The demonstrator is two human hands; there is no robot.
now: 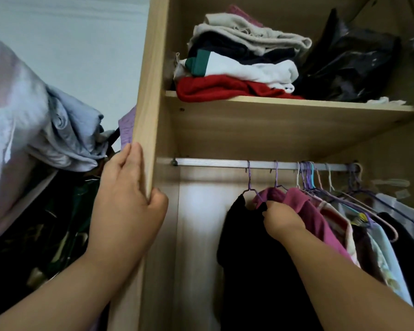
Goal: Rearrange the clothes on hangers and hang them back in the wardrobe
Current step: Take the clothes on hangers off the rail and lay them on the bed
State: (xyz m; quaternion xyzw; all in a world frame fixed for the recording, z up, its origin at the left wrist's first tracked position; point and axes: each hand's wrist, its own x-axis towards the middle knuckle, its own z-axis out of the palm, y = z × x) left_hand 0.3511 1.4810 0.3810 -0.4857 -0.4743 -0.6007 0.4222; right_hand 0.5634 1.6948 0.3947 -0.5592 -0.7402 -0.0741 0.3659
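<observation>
The left hand [127,201] is raised, thumb and fingers [132,161] clamping the wardrobe panel [151,91]; the right hand [282,220] reaches forward, pinching the black garment [249,259].

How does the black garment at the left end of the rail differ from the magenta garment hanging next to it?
The black garment is dark; the magenta garment is bright. The black garment hangs first on the rail, with bare rail to its left; the magenta garment presses against the crowded row on its right. The right hand pinches the black garment's top edge, not the magenta garment. Both hang on purple hangers.
</observation>
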